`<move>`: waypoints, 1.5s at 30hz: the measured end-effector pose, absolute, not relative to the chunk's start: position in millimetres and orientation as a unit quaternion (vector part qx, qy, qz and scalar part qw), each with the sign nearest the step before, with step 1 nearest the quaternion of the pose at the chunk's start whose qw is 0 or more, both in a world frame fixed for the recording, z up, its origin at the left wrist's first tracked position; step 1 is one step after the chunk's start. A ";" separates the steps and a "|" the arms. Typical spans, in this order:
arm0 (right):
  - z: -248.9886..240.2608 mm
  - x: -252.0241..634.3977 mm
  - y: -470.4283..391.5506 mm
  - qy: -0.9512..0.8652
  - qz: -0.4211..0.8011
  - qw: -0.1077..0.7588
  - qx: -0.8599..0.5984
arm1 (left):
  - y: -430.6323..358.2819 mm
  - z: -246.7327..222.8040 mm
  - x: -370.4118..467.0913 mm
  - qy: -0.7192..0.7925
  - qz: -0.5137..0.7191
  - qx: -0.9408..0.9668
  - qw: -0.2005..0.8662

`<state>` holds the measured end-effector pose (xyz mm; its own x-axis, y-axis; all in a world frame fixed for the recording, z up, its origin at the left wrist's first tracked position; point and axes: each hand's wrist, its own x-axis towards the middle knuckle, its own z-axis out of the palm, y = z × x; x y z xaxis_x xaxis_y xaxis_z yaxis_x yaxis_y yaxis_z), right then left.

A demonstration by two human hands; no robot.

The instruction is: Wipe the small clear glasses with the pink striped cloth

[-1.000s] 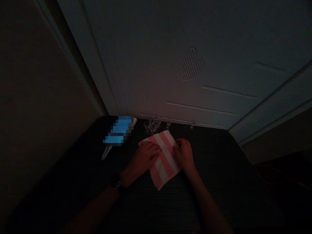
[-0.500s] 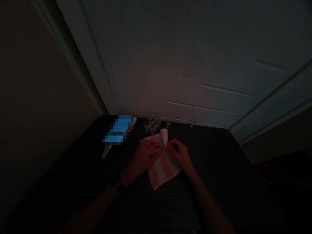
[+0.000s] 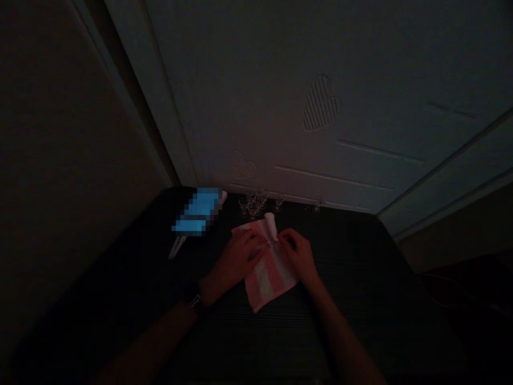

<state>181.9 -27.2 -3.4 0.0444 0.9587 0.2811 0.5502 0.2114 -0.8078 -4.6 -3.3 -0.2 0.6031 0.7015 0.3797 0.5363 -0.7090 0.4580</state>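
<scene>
Two bare hands meet at the lower middle of the frame over one pink-and-white striped cloth [image 3: 262, 289]. The right hand [image 3: 297, 255] has its grip nearly closed, thumb and forefinger drawn together on a gathered fold of the cloth, whose white edge stands up just above the fingertips. The left hand [image 3: 242, 254] lies over the cloth's upper left part, its fingers half curled and touching the fabric; whether that grip is pinched tight, I cannot tell. Something faint and clear shows between the two sets of fingertips, too dim to name. One dark wristwatch [image 3: 194, 297] circles the left wrist.

The cloth is on a dark tabletop [image 3: 280, 334], its lowest corner pointing toward the bottom of the frame. Just above it, near the tabletop's far edge, stands one tight cluster of small stemmed glasses [image 3: 252, 205], about five, though they overlap too much for a sure count. One single glass [image 3: 279, 201] stands just right of the cluster, and another lone glass [image 3: 318, 205] is farther right.

Left of the cluster is one blue-lit screen [image 3: 198, 211], blurred into blocks. Behind everything rises a pale panel [image 3: 272, 107] with two ribbed hearts in relief.
</scene>
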 end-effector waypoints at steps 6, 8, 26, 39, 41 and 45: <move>1.6 178.7 -29.8 -0.666 0.243 0.430 -0.559 | -4.0 1.2 -5.6 0.405 0.276 0.856 0.164; 1.6 177.4 -30.2 -0.679 0.244 0.419 -0.552 | -4.2 1.2 -5.2 0.409 0.287 0.851 0.164; -5.5 176.9 -28.7 -0.737 0.164 0.338 -0.562 | -5.9 4.0 -2.6 0.371 0.293 0.869 0.143; -4.2 174.7 -31.6 -0.694 0.182 0.396 -0.572 | -3.9 -0.9 -3.1 0.364 0.243 0.889 0.134; -5.0 175.7 -30.3 -0.658 0.213 0.422 -0.587 | -3.4 -1.3 -2.8 0.365 0.247 0.888 0.130; -8.5 179.1 -26.0 -0.591 0.275 0.464 -0.600 | -3.0 -0.7 -2.8 0.365 0.251 0.887 0.130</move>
